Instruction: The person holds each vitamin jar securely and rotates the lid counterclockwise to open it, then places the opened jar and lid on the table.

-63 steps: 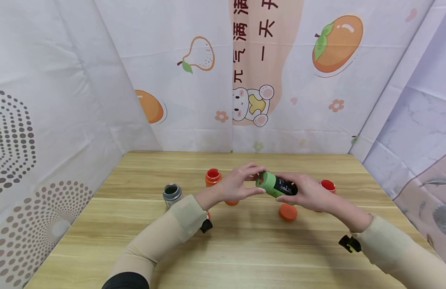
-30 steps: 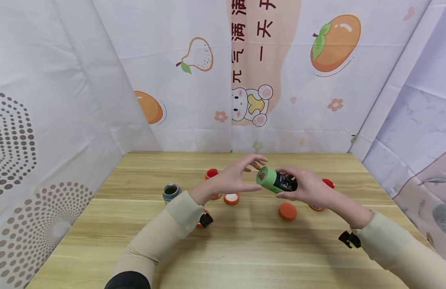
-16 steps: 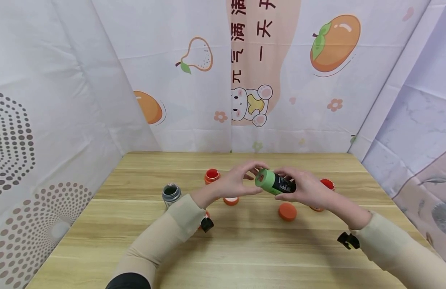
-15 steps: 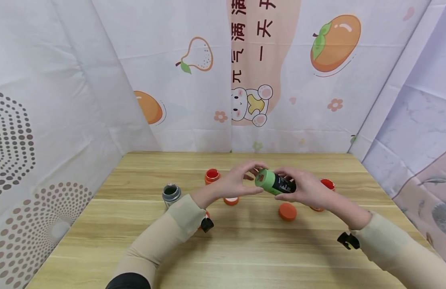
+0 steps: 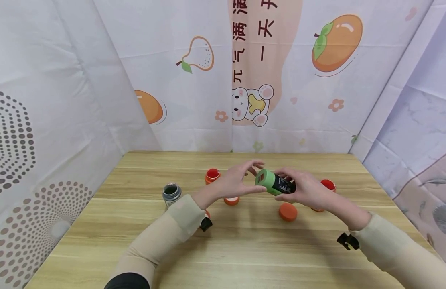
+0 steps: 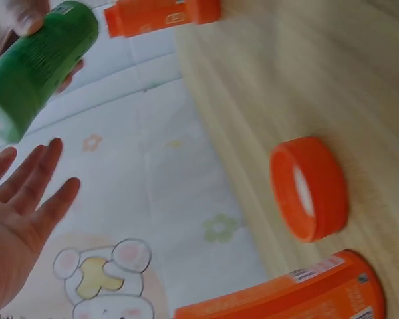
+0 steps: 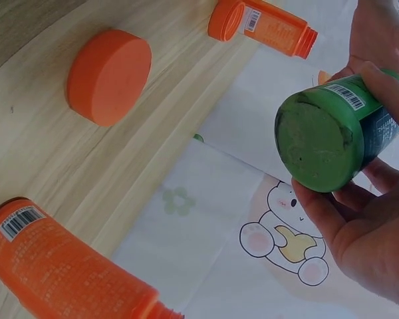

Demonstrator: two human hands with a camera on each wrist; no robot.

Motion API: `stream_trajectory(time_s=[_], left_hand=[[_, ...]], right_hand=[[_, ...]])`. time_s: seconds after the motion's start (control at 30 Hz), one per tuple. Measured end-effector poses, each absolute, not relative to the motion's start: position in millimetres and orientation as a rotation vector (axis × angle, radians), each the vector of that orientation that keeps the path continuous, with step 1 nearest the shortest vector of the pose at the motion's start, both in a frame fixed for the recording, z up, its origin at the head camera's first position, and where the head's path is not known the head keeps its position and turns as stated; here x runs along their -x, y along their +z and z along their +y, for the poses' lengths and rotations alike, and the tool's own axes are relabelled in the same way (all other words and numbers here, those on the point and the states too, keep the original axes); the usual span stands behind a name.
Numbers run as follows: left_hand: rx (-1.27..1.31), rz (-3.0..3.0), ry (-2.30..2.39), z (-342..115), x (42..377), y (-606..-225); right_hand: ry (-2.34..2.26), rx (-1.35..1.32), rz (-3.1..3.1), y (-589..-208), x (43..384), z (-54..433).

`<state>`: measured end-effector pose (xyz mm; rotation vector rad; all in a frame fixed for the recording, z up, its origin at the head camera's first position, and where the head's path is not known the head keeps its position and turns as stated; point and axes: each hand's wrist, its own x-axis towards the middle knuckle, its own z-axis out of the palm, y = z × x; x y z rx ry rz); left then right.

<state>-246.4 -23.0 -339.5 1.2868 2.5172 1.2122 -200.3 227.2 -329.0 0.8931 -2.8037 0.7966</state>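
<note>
Above the table, my right hand grips a green bottle with a black label. The bottle lies tilted, its green cap pointing left and its base facing the right wrist camera. My left hand is beside the cap, thumb below and fingers above it. In the left wrist view, the spread fingers of my left hand are apart from the green bottle. Below the hands lie an orange cap, top up, and another orange cap showing its white inside.
A grey uncapped bottle stands at left. One orange uncapped bottle is behind my left hand, another orange bottle behind my right. An orange-white item is mostly hidden by the left wrist. A printed curtain hangs behind the table.
Two seconds ago my left fingers were round the green cap; they moved off it, came closer again, and are now spread beside it. My right hand and the bottle have hardly moved.
</note>
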Motion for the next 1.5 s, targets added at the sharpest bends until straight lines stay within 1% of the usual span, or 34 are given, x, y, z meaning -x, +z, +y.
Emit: stream_trajectory(time_s=[0.13, 0.47, 1.0, 1.27, 1.37, 1.5], left_hand=[[-1.274, 2.447, 1.267, -29, 247, -331], [-1.406, 2.294, 1.382, -31, 244, -326], [-1.43, 2.387, 1.246, -26, 242, -329], [-1.544, 2.544, 1.127, -22, 243, -337], [-1.51, 2.611, 1.056, -22, 243, -337], [-1.394, 2.663, 0.961, -25, 242, -333]], right_hand=[[0.809, -0.89, -2.808, -329, 200, 228], [0.811, -0.888, -2.808, -328, 199, 229], [0.815, -0.884, -2.828, -328, 199, 229], [0.807, -0.889, -2.825, -330, 198, 230], [0.808, -0.889, -2.825, -330, 198, 231], [0.812, -0.892, -2.819, -328, 198, 230]])
